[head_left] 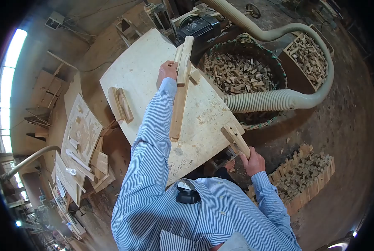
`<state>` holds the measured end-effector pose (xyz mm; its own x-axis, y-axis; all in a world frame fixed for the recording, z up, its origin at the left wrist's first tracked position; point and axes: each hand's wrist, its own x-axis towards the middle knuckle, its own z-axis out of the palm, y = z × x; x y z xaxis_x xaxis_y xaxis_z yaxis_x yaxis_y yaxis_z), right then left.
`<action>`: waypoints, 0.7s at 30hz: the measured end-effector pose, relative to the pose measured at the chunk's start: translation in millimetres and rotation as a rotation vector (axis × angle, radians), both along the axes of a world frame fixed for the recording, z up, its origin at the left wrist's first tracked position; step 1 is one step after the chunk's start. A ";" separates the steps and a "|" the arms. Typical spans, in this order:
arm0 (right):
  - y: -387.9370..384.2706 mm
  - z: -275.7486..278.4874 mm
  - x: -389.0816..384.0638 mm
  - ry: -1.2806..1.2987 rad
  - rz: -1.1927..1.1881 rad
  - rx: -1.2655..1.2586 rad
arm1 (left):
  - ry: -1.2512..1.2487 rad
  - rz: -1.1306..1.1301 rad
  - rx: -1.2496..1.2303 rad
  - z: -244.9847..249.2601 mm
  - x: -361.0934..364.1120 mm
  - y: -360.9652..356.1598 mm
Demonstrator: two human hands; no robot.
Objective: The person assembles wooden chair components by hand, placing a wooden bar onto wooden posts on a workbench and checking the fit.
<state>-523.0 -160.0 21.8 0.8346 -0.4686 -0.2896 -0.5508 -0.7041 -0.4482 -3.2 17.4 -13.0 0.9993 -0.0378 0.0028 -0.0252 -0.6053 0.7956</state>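
On the pale plywood tabletop (145,62), my left hand (167,72) rests with its fingers closed against the side of a light wooden strip (185,60). Under and beyond that strip, a longer brown wooden bar (179,111) lies along the table, with a small block (195,77) beside it. At the table's near right corner, my right hand (254,162) grips the end of a wooden piece with dark holes (239,142). Two short wooden pieces (121,104) lie side by side near the left edge.
Behind the table stands a dark motor (198,28). A ribbed hose (270,100) curves over a round basket of offcuts (241,73). Wooden boxes of blocks stand at the upper right (308,56) and lower right (300,180). Another work table (84,129) is at left.
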 end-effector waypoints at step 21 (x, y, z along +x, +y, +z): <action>4.0 -52.2 -4.4 -0.161 -0.035 -0.035 | -0.060 0.003 0.048 40.0 -23.3 -8.0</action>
